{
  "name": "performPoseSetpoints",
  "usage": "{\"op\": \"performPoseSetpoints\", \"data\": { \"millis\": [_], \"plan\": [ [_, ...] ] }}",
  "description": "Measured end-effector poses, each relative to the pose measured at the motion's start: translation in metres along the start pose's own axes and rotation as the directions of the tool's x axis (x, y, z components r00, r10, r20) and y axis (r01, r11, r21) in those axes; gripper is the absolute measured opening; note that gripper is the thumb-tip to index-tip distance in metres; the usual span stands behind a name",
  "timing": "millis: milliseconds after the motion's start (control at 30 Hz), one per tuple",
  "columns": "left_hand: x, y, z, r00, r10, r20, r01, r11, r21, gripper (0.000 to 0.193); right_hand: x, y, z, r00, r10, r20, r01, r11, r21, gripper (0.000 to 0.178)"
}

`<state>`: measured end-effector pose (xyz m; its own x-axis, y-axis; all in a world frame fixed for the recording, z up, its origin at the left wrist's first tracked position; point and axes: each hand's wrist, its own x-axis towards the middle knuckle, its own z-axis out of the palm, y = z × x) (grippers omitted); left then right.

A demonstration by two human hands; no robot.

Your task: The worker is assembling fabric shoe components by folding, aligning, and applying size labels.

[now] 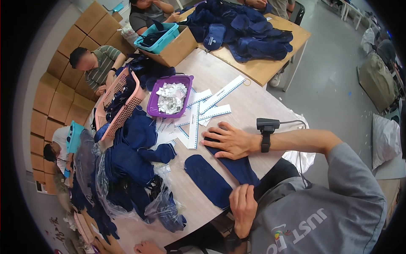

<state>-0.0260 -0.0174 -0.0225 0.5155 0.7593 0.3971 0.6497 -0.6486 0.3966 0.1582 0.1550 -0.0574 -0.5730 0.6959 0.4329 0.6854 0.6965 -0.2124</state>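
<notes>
On the pale table, my right hand [230, 142] lies flat with its fingers spread over the far end of a long navy fabric piece [239, 167]. A black device is strapped at that wrist. At the near end of the same piece is my left hand [243, 207], its fingers curled together on the fabric edge; the fingertips are partly hidden. Beside it, apart from both hands, a second navy fabric piece [207, 181] with rounded ends lies flat. Several white rulers [193, 125] with blue markings overlap just beyond my right hand.
A purple basket [152, 106] holds white paper scraps. Navy fabric pieces [127, 167], partly in clear plastic, pile up at left near a pink basket [137, 94]. Beyond stand a cardboard box [182, 46] and a wooden table [302, 31]. Co-workers sit around; one's hand [148, 247] shows below.
</notes>
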Motion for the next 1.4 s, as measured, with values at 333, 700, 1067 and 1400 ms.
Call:
{"op": "performPoseSetpoints", "data": {
  "millis": [333, 700, 1067, 1400],
  "plan": [
    [0.045, 0.003, -0.001, 0.985, -0.05, 0.167, 0.08, 0.981, -0.177, 0.066, 0.015, -0.01, -0.057, 0.889, 0.106, 0.446, -0.28, 0.895, 0.347, 0.06],
    [0.027, 0.015, 0.024, 0.974, -0.1, 0.201, 0.078, 0.99, 0.114, 0.072, 0.001, -0.017, 0.0, 0.997, 0.059, 0.051, -0.058, 0.998, -0.014, 0.062],
    [-0.052, -0.022, -0.048, 0.944, -0.329, 0.012, 0.328, 0.943, 0.056, 0.036, 0.102, -0.069, 0.007, 0.895, 0.28, 0.348, -0.366, 0.906, 0.212, 0.035],
    [0.02, -0.01, -0.11, 0.988, -0.152, -0.014, 0.143, 0.955, -0.26, 0.041, 0.105, -0.009, -0.12, 0.945, 0.084, 0.316, -0.299, 0.613, 0.731, 0.037]
  ]
}}
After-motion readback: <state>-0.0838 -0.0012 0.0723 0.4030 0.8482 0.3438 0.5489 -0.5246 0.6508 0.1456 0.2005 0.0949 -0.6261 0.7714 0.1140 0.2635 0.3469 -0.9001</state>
